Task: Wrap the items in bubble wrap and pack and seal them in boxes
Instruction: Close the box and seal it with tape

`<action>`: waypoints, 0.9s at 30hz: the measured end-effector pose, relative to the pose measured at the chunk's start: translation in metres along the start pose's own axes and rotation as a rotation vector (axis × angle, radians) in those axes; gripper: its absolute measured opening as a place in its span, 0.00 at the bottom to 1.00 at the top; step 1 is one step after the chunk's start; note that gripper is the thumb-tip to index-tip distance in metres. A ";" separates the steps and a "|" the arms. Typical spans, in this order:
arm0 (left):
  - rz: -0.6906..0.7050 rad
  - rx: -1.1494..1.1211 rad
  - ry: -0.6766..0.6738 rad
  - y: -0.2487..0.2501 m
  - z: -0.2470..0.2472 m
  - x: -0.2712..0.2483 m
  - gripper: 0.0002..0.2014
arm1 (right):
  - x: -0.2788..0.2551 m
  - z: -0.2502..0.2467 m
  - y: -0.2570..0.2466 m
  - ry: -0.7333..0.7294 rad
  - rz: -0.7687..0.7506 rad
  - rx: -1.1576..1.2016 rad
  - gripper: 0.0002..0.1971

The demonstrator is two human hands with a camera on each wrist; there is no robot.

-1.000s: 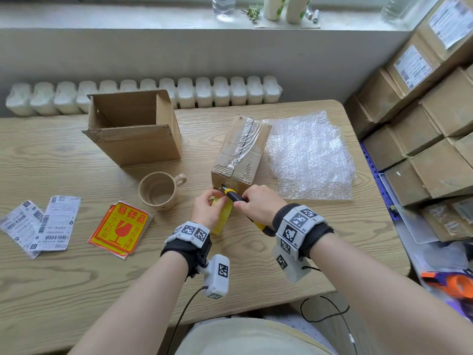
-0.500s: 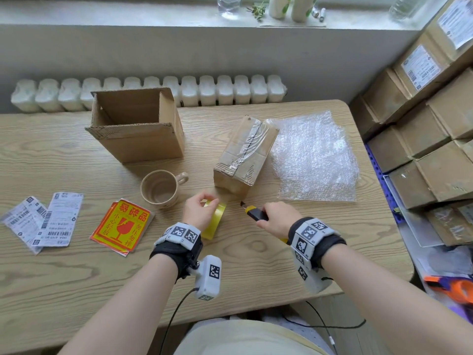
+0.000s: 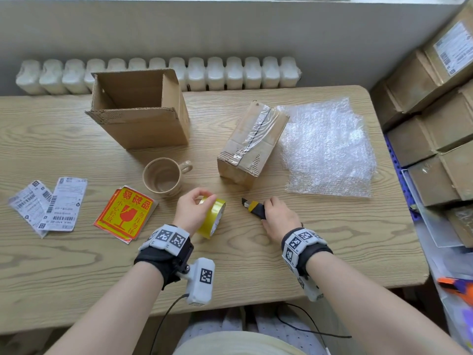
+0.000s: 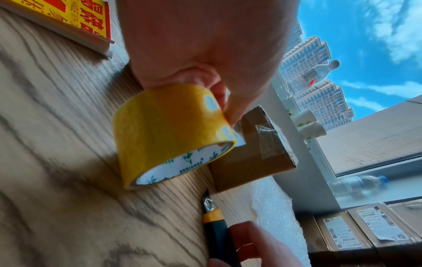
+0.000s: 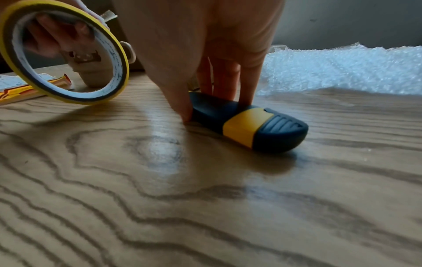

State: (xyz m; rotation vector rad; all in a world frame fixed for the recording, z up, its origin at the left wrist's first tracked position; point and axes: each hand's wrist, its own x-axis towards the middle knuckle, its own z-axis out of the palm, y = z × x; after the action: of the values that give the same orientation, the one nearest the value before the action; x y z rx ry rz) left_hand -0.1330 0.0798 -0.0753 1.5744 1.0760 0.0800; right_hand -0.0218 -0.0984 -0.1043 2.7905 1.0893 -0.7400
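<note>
My left hand [image 3: 202, 202] grips a yellow tape roll [image 3: 212, 218] standing on edge on the table, fingers curled over its rim [image 4: 164, 130]. My right hand [image 3: 277, 217] pinches a black-and-yellow utility knife [image 3: 253, 207] that lies flat on the wood [image 5: 246, 124], blade tip out toward the far left. Just beyond both hands lies a taped-shut cardboard box [image 3: 252, 142]. A bubble wrap sheet [image 3: 327, 147] is spread to its right. A beige mug [image 3: 163, 176] stands unwrapped left of the tape, in front of an open cardboard box [image 3: 139, 111].
Red-and-yellow fragile stickers [image 3: 125, 213] and white shipping labels [image 3: 48, 203] lie at the left of the table [image 3: 230, 265]. Stacked sealed cartons [image 3: 435, 111] fill the right side. A radiator [image 3: 158, 73] runs behind the table.
Both hands have drawn back from the taped box's near end and apart. The knife has come down flat onto the table at the right; the tape roll has moved toward me.
</note>
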 end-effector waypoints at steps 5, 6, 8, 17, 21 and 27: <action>0.023 -0.018 0.002 0.004 0.000 -0.001 0.03 | 0.001 -0.020 -0.008 0.338 -0.172 -0.031 0.17; 0.030 -0.021 0.004 0.006 -0.001 -0.002 0.03 | 0.001 -0.026 -0.012 0.468 -0.229 -0.024 0.16; 0.037 -0.011 -0.003 0.009 -0.003 -0.003 0.03 | 0.003 -0.043 -0.022 0.642 -0.319 0.026 0.17; 0.090 -0.005 -0.052 0.013 -0.017 -0.004 0.07 | 0.041 -0.090 -0.037 0.323 -0.252 0.051 0.26; 0.092 -0.016 -0.055 0.012 -0.020 -0.003 0.07 | 0.053 -0.084 -0.037 0.303 -0.248 0.003 0.28; 0.076 -0.033 -0.061 0.012 -0.018 -0.003 0.07 | 0.059 -0.067 -0.033 0.423 -0.299 -0.059 0.38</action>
State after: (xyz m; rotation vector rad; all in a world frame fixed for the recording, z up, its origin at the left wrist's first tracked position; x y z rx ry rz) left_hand -0.1384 0.0917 -0.0585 1.5781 0.9628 0.1005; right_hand 0.0222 -0.0219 -0.0677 2.8368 1.5875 -0.1193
